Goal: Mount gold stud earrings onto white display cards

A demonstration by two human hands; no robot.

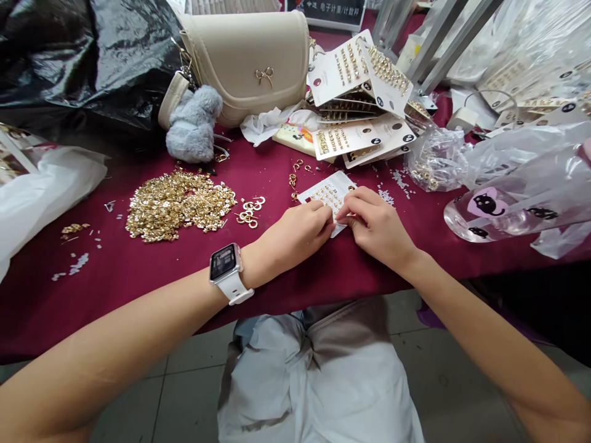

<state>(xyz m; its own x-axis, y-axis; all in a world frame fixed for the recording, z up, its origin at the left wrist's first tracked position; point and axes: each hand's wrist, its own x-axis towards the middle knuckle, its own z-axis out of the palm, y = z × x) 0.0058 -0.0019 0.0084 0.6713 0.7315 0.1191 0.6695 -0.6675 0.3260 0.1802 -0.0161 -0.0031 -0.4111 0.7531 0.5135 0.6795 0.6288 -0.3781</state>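
Observation:
A white earring card [329, 189] with rows of small gold studs lies at the middle of the table, tilted towards me. My left hand [298, 232], a watch on its wrist, is closed over the card's lower left edge with the fingers curled. My right hand [376, 224] pinches at the card's right side, thumb and forefinger together; whatever is between those fingertips is too small to make out. The fingertips of both hands nearly meet over the card and hide its lower part. Several gold hoop earrings [250, 212] lie left of my left hand.
A heap of small gold pieces [178, 206] sits at left. Behind stand a cream handbag [249, 58] and a pile of filled earring cards [351, 138]. Tiny clear stoppers [385, 195] are scattered right of the card. A clear bottle [508, 206] lies at right, near plastic bags [436, 157].

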